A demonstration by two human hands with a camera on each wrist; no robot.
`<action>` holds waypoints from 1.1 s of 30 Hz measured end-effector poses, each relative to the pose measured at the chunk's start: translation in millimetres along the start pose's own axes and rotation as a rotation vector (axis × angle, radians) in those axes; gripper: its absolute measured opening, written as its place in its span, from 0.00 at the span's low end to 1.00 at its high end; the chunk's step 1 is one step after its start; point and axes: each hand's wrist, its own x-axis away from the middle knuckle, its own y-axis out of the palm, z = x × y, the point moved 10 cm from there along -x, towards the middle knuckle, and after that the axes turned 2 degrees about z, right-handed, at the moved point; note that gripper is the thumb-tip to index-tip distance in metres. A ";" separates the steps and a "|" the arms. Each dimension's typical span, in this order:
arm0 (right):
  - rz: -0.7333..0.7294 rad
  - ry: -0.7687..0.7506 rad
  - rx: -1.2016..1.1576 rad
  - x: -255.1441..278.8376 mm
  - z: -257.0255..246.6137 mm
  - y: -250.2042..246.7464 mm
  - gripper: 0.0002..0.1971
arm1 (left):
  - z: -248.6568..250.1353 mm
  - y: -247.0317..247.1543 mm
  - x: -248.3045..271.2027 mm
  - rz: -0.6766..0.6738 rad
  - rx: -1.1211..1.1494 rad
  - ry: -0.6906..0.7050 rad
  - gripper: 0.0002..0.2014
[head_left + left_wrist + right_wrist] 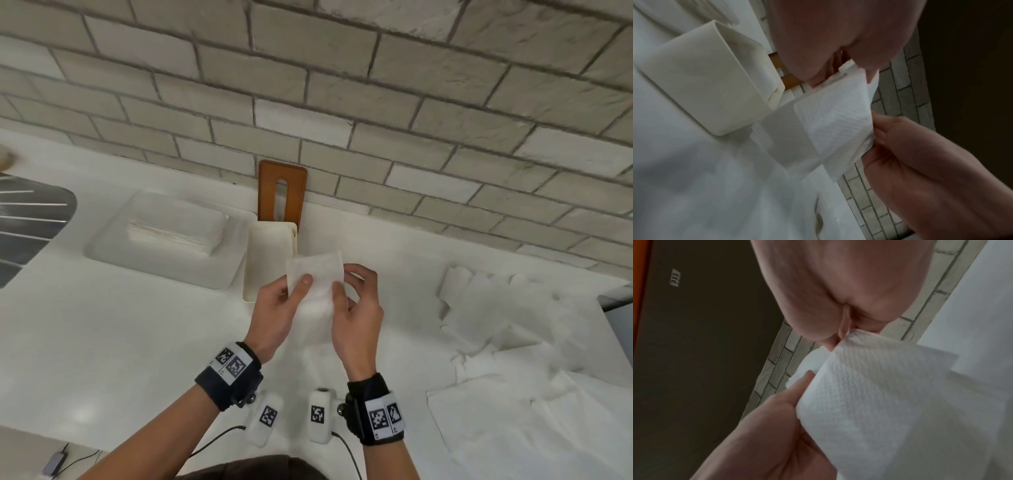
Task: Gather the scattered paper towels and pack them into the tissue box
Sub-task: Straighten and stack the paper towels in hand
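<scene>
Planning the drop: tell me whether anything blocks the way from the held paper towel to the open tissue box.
Nothing visible does. Both hands, left hand and right hand, pinch the paper towel just in front of the tissue box; its brown lid leans against the wall behind it.

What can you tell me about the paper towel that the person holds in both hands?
The paper towel is white, with a fine embossed texture, and looks thin and soft. It is folded into a narrow strip of several layers and held upright above the counter, in front of the open cream tissue box. The left hand pinches its left edge with the thumb on the front; the right hand pinches its right edge. Its lower part hangs between the hands. It touches nothing else.
</scene>
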 end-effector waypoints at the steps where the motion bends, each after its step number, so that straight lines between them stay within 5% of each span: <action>1: 0.021 -0.005 -0.005 0.6 -4.4 2.9 0.14 | 2.7 -5.5 -2.5 0.021 -0.027 0.031 0.13; 6: 0.054 0.007 0.016 4.4 -7.9 13.2 0.20 | 26.9 -22.4 -10.2 0.005 -0.020 0.170 0.08; 11: -0.322 0.112 -0.416 -8.1 -24.1 51.3 0.15 | 47.4 -31.1 -14.7 -0.158 -0.167 0.392 0.11; 14: -0.315 0.185 -0.498 -12.1 -28.0 64.1 0.15 | 57.4 -39.1 -17.2 -0.161 -0.190 0.422 0.12; 18: -0.140 0.146 -0.422 -15.7 -43.6 68.0 0.21 | 61.7 -56.2 -24.7 -0.058 -0.150 0.339 0.04; 23: -0.037 0.112 -0.381 -9.9 -48.6 84.1 0.14 | 60.3 -65.3 -33.6 0.017 0.106 0.184 0.20; 28: -0.007 0.098 -0.320 -2.7 -27.3 97.4 0.14 | 66.5 -65.8 -52.7 0.015 -0.086 0.213 0.07; 33: -0.028 0.145 -0.226 14.8 16.1 106.4 0.20 | 66.2 -78.6 -93.0 0.080 -0.050 0.126 0.10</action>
